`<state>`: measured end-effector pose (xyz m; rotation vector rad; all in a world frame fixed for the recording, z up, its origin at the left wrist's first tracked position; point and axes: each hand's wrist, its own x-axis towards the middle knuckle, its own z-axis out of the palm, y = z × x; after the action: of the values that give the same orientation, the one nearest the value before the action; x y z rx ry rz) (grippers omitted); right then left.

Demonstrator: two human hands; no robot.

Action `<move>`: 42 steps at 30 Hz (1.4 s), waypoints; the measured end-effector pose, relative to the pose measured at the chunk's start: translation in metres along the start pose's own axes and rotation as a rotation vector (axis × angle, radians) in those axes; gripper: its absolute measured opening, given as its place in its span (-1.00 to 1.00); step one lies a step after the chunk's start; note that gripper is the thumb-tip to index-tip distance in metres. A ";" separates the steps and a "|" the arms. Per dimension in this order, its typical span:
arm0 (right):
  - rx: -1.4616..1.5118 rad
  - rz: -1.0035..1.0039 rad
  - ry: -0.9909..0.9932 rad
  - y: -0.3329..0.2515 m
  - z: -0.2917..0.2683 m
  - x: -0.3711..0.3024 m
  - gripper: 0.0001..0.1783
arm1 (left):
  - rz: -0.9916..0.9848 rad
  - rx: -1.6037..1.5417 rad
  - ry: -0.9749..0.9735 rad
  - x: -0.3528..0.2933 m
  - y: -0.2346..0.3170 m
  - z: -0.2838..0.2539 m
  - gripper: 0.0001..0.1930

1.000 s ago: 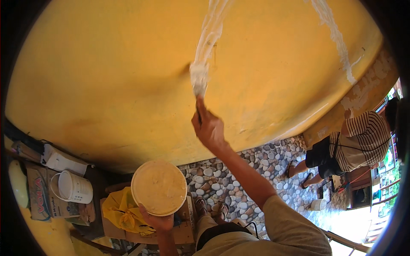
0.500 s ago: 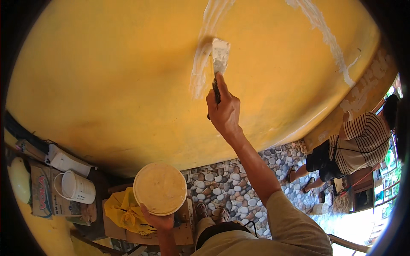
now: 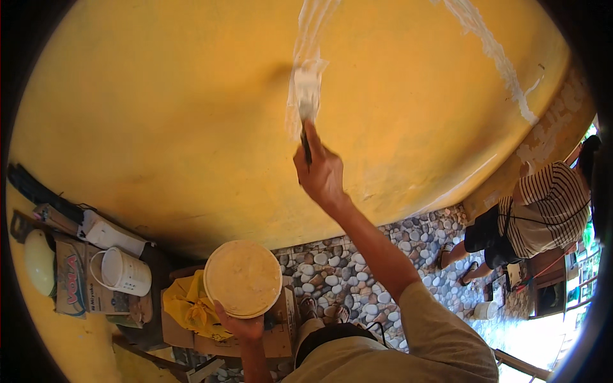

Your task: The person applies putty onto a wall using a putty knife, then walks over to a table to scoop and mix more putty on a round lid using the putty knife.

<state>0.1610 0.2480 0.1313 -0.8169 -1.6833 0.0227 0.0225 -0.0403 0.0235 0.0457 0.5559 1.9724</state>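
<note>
My right hand (image 3: 321, 167) is closed round the dark handle of a putty knife (image 3: 308, 94), its index finger stretched along toward the blade. The blade, coated in whitish filler, lies against the yellow wall (image 3: 191, 115) over a pale streak of filler (image 3: 313, 32). Lower down, my left hand (image 3: 240, 324) grips the near edge of a round, cream-coloured lid or tub (image 3: 243, 278), smeared with filler on top. From this view I cannot tell how deep it is.
Another filler streak (image 3: 488, 51) runs down the wall at right. A person (image 3: 543, 207) in a striped shirt stands at far right. Left are a white bucket (image 3: 126, 272), a cardboard box (image 3: 70, 281) and a yellow plastic bag (image 3: 195, 309). Pebble-patterned floor (image 3: 357, 271) lies below.
My right hand has moved the putty knife left and slightly down, onto the filler streak. The round lid or tub in my left hand has barely shifted.
</note>
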 end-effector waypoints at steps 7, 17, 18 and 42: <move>-0.123 0.018 -0.023 0.017 0.035 -0.008 -0.40 | 0.052 0.066 -0.042 -0.008 0.000 0.005 -0.35; 0.240 0.634 -0.716 0.058 0.001 -0.259 -0.37 | 0.040 0.077 -0.004 -0.014 0.002 0.007 -0.35; 0.303 0.858 -0.800 0.069 -0.018 -0.289 -0.36 | 0.042 0.079 -0.011 -0.013 0.001 0.009 -0.35; 1.213 1.726 -0.060 0.095 -0.263 -0.335 -0.66 | -0.198 0.086 -0.166 -0.017 -0.075 0.041 -0.34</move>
<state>0.4520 0.0390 -0.1177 -0.9710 -0.2900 1.9780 0.1054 -0.0136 0.0338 0.1986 0.5163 1.7336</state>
